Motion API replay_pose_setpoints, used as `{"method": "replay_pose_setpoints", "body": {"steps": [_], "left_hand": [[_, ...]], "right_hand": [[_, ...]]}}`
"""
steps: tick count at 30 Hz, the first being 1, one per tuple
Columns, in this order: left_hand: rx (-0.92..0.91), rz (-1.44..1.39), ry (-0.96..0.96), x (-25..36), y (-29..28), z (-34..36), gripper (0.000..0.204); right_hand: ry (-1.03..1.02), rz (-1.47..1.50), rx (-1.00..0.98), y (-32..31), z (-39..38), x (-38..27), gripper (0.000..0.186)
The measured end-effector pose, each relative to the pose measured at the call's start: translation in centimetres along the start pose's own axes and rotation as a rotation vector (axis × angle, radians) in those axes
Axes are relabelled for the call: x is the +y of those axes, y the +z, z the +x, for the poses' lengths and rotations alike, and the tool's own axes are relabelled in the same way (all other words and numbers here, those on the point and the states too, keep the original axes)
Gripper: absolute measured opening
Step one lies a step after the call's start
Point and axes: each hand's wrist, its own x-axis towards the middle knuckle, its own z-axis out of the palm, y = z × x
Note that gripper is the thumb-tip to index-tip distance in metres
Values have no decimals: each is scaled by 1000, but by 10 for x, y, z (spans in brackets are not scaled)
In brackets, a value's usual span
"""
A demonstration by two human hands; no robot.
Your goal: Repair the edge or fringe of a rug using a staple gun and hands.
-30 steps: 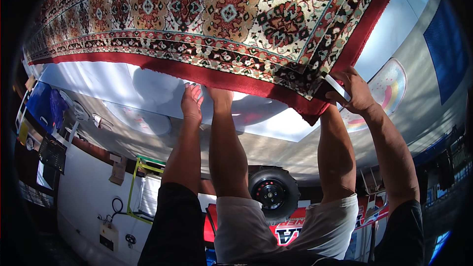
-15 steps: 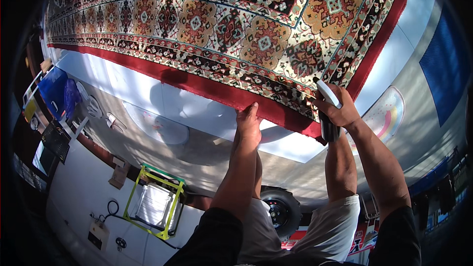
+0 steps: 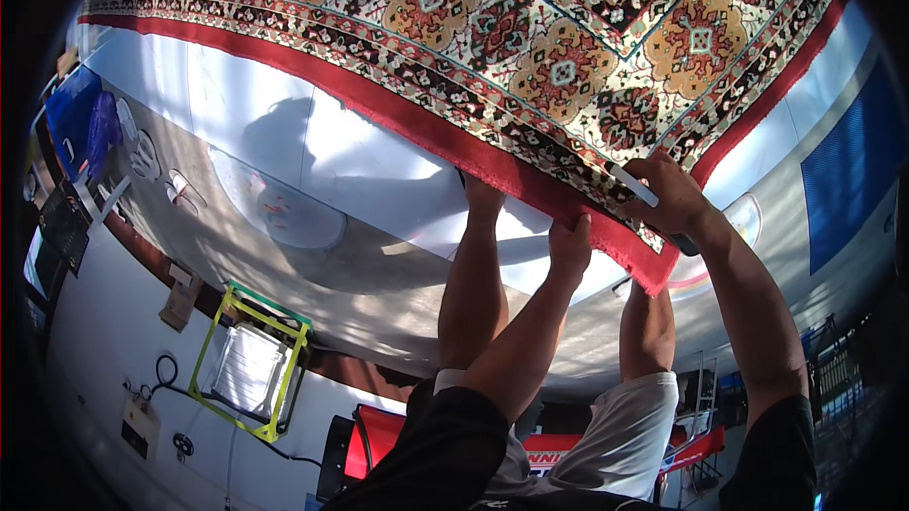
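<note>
A patterned rug with a red border fills the upper part of the head view, one corner pointing toward me. My left hand pinches its red near edge, thumb on top. Close to the corner, my right hand is wrapped round a black-and-white handheld device, which looks like a small handheld vacuum. The device is held over the rug's border. Its lower end is mostly behind my hand, so I cannot tell whether it touches the pile.
White panels lie under the rug. Nearby are an oval mat, a rainbow mat, a blue mat and pale slippers. A yellow-green frame stand stands at lower left, beside a red object.
My left hand has moved right along the red edge, nearer the corner. The handheld device has turned in my right hand, and less of its dark body shows. My view has shifted.
</note>
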Motion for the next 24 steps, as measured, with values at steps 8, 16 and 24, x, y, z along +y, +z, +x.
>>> {"method": "replay_pose_setpoints", "body": {"steps": [8,16,24], "left_hand": [[-63,137,28,4,-8,-43,20],[-55,179,139,52,-2,-69,14],[-65,188,23,75,23,-81,20]], "right_hand": [[91,-143,-257,13,51,-29,33],[71,-155,-134,-14,141,-92,27],[-3,-201,-31,-19,237,-122,39]]}}
